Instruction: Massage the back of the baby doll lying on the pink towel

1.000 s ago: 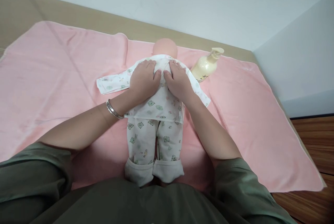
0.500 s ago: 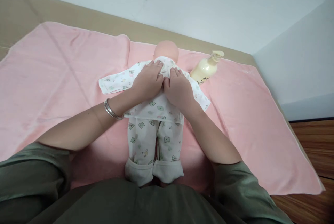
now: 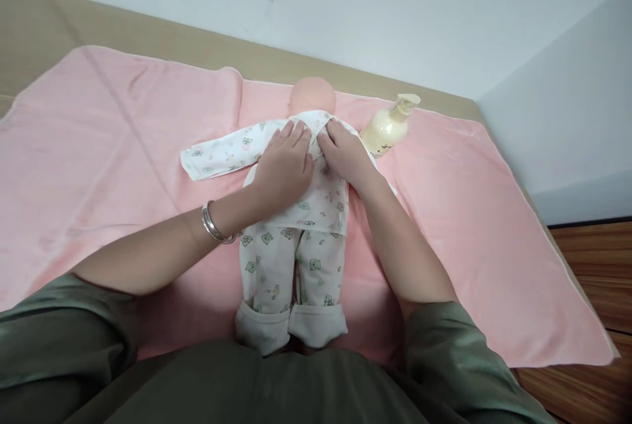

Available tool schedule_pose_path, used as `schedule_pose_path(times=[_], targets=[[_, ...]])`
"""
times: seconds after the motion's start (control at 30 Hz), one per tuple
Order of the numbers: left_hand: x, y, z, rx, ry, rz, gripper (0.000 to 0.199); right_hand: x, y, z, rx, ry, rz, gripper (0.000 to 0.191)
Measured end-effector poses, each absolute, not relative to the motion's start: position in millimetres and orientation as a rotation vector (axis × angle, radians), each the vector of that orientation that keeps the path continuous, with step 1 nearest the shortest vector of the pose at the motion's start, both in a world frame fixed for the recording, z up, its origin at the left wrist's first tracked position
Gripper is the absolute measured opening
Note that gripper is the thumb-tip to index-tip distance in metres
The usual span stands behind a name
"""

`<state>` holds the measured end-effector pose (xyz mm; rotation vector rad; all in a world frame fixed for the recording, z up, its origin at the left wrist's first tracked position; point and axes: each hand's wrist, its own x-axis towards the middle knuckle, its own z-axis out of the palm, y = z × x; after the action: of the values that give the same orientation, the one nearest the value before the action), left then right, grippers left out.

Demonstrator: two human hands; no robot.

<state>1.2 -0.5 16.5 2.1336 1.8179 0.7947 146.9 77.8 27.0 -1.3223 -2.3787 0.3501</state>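
Observation:
A baby doll, its bare round head [image 3: 313, 96] at the far end, lies on a pink blanket [image 3: 474, 213]. It is dressed in a white printed baby shirt [image 3: 301, 213] and matching trousers [image 3: 269, 266] with turned-up cuffs. My left hand [image 3: 286, 164] rests on the left side of the shirt's chest, fingers stretched out flat. Beside it, my right hand [image 3: 345, 154] has thumb and fingers closed on the shirt's cloth near the neckline. The left sleeve [image 3: 222, 151] is spread outward; my right wrist hides most of the other sleeve.
A cream pump bottle [image 3: 388, 128] leans to the right of the doll's shoulder. Behind the blanket runs a tan surface [image 3: 162, 35] up to a white wall [image 3: 395, 9]. Brown wooden flooring [image 3: 592, 266] shows beyond the right edge.
My right hand has shifted up and to the right along the shirt's neckline, uncovering more of the shirt front. The left hand stays over the chest, now flatter. The view has shifted slightly.

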Motion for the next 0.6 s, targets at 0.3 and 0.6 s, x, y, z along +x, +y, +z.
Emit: schedule_pose_path(times=[0.3, 0.6], targets=[[-28, 46, 3, 1.997, 1.806, 0.975, 0.05, 120, 14, 31, -1.434, -2.417, 0.23, 0.058], [-1, 2, 8, 2.16, 1.807, 0.863, 0.059, 136, 71, 34, -1.439, -2.368, 0.412, 0.052]])
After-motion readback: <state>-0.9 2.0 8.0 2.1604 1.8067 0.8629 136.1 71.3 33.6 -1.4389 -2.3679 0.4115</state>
